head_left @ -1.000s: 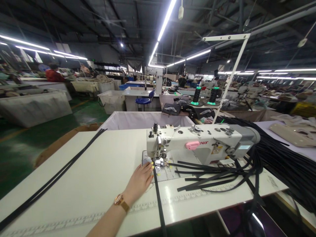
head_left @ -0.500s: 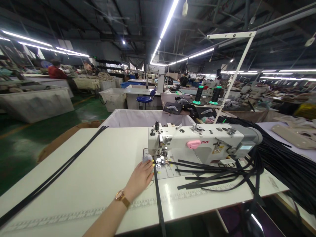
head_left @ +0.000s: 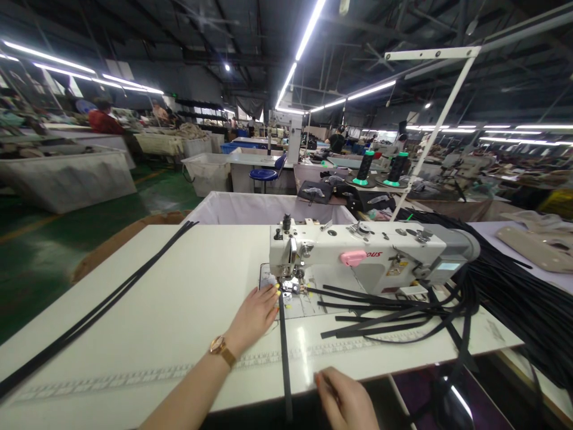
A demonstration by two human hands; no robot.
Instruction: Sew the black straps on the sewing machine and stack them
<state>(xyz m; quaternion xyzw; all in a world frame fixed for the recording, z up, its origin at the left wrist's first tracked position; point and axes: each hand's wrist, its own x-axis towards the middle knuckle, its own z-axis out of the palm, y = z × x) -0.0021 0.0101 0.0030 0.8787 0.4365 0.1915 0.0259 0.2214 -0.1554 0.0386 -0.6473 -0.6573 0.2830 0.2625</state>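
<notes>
My left hand (head_left: 254, 312), with a watch (head_left: 218, 345) on its wrist, lies flat on the sewing machine's (head_left: 358, 254) bed, fingers stretched forward. Its fingertips are beside the presser foot (head_left: 289, 285), at the far end of a black strap (head_left: 285, 352). From there the strap runs toward me and hangs over the table's front edge. My right hand (head_left: 345, 399) is at that edge, right of the strap and apart from it. Its fingers are curled in, and whatever they may hold is hidden.
Several black straps (head_left: 376, 325) lie under the machine's arm. Long straps (head_left: 102, 310) cross the white table (head_left: 201, 286) at left. More straps (head_left: 510, 298) are heaped at right. Thread cones (head_left: 364, 168) stand behind the machine. A white-lined bin (head_left: 250, 206) adjoins the table's back edge.
My right hand has come into view at the table's front edge. My left hand stays beside the presser foot. The view has shifted slightly.
</notes>
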